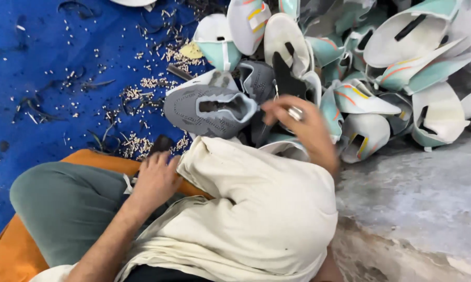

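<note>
Blue floor covering point(47, 78), littered with small pale pellets point(141, 143) and dark trimmed strips point(97, 83), fills the area beyond and to the left of my left hand point(154, 177), while bare grey concrete point(418, 193) lies to the right of my right hand point(298, 122). I sit on an orange cushion point(16, 250) with my knee in grey-green trousers point(63, 203) just left of my left hand and a cream cloth bundle point(267, 209) across my lap, between and below both hands. My left hand rests palm down, fingers curled and close together, touching the edge of the cloth bundle; whether it grips anything I cannot tell. A small dark object point(162, 142) lies on the floor just beyond its fingertips. My right hand is blurred, fingers drawn together, apparently pinching a small metallic tool point(295, 112); its exact kind cannot be made out. Just left of this hand, and beyond the cloth bundle, lies a grey knitted shoe upper point(209, 112), opening facing up, touching a second grey upper point(259, 81) behind it. Beyond and to the right of my right hand spreads a heap of white and mint-green shoe uppers point(392, 68) with orange and yellow stripes, overlapping one another.
</note>
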